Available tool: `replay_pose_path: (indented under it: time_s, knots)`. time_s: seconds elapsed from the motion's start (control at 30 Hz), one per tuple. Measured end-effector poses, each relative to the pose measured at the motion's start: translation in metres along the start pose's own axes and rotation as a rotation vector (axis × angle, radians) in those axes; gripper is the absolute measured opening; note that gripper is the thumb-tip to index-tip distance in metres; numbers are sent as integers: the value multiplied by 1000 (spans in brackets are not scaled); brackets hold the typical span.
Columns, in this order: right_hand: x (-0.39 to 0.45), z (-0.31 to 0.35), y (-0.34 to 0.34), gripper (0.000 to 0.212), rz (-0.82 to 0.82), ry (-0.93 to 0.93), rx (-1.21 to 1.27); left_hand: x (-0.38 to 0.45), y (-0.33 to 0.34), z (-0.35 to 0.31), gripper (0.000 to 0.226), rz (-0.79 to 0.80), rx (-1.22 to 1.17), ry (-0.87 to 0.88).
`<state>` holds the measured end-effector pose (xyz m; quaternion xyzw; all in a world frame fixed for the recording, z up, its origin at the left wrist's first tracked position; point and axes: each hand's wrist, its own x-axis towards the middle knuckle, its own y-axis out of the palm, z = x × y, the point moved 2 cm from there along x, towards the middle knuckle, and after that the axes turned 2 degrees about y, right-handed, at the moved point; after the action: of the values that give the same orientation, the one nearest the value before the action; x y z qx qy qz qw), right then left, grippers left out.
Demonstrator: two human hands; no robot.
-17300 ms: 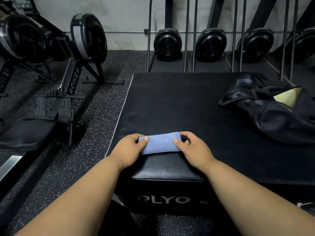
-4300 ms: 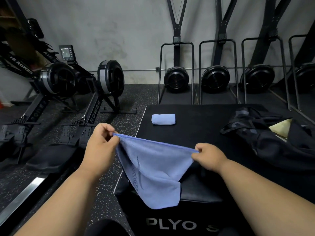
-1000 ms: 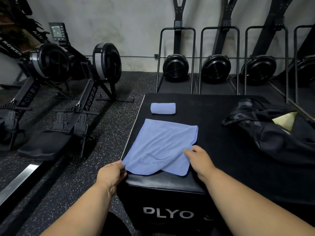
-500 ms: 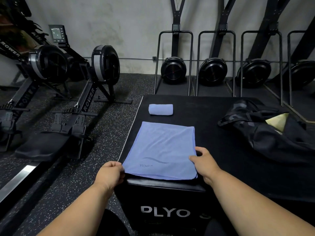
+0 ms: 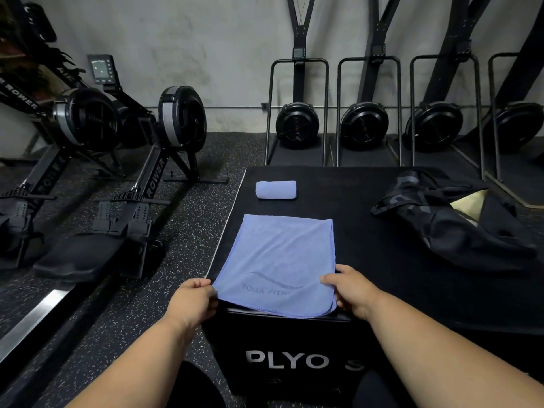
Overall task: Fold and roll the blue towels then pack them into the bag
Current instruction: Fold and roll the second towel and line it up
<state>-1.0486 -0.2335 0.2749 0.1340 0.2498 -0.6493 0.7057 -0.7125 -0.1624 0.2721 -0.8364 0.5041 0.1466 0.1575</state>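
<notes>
- Slumped black fabric bag, lying on its side at the right of the black padded plyo box top; its mouth gapes toward the far right and shows a pale yellow lining or item inside, which cannot be identified; no blue towel is visible within it
- Flat light-blue microfibre towel, spread on the near left part of the box top, its near hem lifted slightly and overhanging the front edge; grey wave logo with the partly readable words "YOGA FITN…" printed near that hem
- Rolled light-blue towel, a short cylinder lying on its side at the far left of the box top, apart from the flat towel and well apart from the bag
- Left hand, fingers curled, pinching the near left corner of the flat towel
- Right hand, thumb on top and fingers beneath, pinching the near right corner of the flat towel
- Front face of the box, white capitals "PLYO" followed by a cut-off "S"
- Black rowing machines on the speckled rubber floor at left; rails lettered "ROWER", one small monitor raised on an arm
- Row of black ski-type machines with round flywheel housings standing against the grey wall behind the box
</notes>
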Motion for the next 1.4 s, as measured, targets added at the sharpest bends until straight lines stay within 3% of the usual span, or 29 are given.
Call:
replay_pose_path:
  time_s: [0.1,0.17,0.3,0.4,0.53,0.63,0.77,0.93,1.1,1.23,1.4]
  knots:
    - [-13,-5,-1,87,-19,-42,-105,-4,0,-3,21,-2,19,14]
    - [-19,-10,-3,91,1,-79,-146,-7,1,-7,19,-11,30,29]
    - [-29,-20,-7,83,55,-105,-242,-9,6,-8,23,-22,17,53]
    - [-33,-28,-12,53,11,-120,-271,-15,8,-2,14,-32,-45,12]
    - [-39,-38,-19,22,-104,-186,-345,-24,10,6,18,-37,-94,-48]
    - [-43,-42,-20,31,-113,-243,-434,-26,9,10,14,-46,-82,-65]
    - [-46,-43,-17,40,8,-322,-552,-32,12,7,14,-55,-84,-58]
    - [-39,-45,-20,17,-22,-352,-621,-38,15,3,16,-67,-93,-40]
    - [-40,-46,-22,10,-49,-312,-525,-40,11,0,9,-95,-102,12]
    - [-42,-44,-20,12,-17,-284,-453,-49,17,-18,18,-95,64,163]
    - [-51,-35,-17,14,13,-292,-239,-81,65,-57,18,18,585,622]
